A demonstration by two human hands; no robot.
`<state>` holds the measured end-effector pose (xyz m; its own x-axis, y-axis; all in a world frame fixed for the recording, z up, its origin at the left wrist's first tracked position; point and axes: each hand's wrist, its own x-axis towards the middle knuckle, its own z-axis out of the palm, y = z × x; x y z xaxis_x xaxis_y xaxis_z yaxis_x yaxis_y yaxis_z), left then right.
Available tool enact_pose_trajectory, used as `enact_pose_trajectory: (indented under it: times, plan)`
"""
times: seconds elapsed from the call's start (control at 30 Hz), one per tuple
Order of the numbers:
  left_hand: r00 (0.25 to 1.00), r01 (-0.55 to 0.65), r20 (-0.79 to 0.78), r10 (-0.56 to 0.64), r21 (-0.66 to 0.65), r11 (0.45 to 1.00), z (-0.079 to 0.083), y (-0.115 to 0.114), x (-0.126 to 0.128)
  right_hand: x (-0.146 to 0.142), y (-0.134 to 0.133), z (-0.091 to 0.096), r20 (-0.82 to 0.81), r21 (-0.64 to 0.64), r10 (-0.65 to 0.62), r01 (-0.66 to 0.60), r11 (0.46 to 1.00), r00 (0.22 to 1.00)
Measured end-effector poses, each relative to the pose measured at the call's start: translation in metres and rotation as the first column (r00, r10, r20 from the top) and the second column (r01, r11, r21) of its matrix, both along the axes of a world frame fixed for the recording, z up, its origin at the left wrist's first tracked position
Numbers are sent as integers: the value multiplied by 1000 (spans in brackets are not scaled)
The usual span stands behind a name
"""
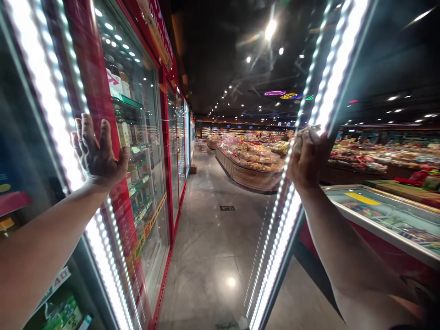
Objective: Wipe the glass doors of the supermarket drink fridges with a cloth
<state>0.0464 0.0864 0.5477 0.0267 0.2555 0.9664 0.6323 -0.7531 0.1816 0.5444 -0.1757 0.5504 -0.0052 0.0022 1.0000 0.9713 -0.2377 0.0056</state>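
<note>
In front of me is a glass pane, framed by a bright left light strip (62,133) and a bright right light strip (275,270). My left hand (100,153) is open, its fingers spread against the pane beside the left strip. Bunched under the fingers of my right hand (307,162) is a pale cloth (309,133), pressed at the right strip. The palm side of that hand is hidden from me.
Red-framed glass coolers (168,160) line the left, with bottles (118,80) on lit shelves. Beyond the pane a grey floor (209,247) runs to a rounded wooden display stand (254,176). A glass-topped freezer chest (381,215) stands on the right.
</note>
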Motion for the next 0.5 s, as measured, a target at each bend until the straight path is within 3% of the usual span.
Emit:
enact_pose_trajectory:
  times: [0.1,0.27,0.33,0.4,0.5]
  plan:
    - [1000,4,-13,-4,0,1000,-1,2,-1,-9,10,10,-20,35,57,-57,998,998]
    - [1000,7,-15,-7,2,1000,-1,4,-1,-23,13,-31,42,-80,157,-154,985,987]
    - [1000,4,-16,-4,7,1000,-1,4,-1,-20,9,-36,63,-131,146,-136,982,987]
    - [1000,2,-17,-2,6,1000,-1,3,-1,-13,8,-26,42,-118,94,-89,989,995]
    - [1000,-14,-22,15,29,999,-2,2,0,-9,16,2,-25,4,61,-61,998,998]
